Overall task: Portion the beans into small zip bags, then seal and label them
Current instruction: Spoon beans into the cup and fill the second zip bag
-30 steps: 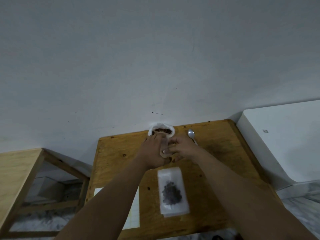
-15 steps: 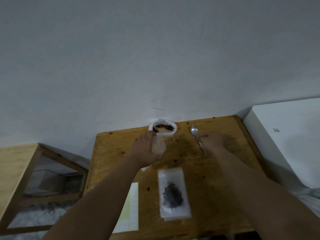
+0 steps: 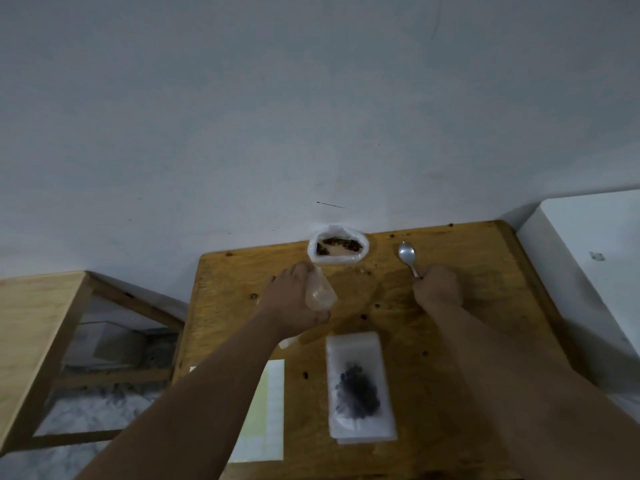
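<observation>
A white bag of brown beans (image 3: 337,250) stands open at the table's far edge. Just in front of it my left hand (image 3: 294,303) holds a small clear zip bag (image 3: 320,292) with its mouth held open. My right hand (image 3: 438,287) is closed on the handle of a metal spoon (image 3: 407,256), whose bowl lies on the table to the right of the bean bag. A filled zip bag with dark beans (image 3: 358,384) lies flat on a stack of white bags near the front.
The wooden table (image 3: 485,258) has loose beans scattered on it. A sheet of labels (image 3: 268,410) lies at the front left, partly under my left arm. A white surface (image 3: 588,251) adjoins on the right, a second wooden table (image 3: 38,317) on the left.
My right hand left the small zip bag, moved right and closed on the spoon handle. My left hand kept hold of the bag and held it open.
</observation>
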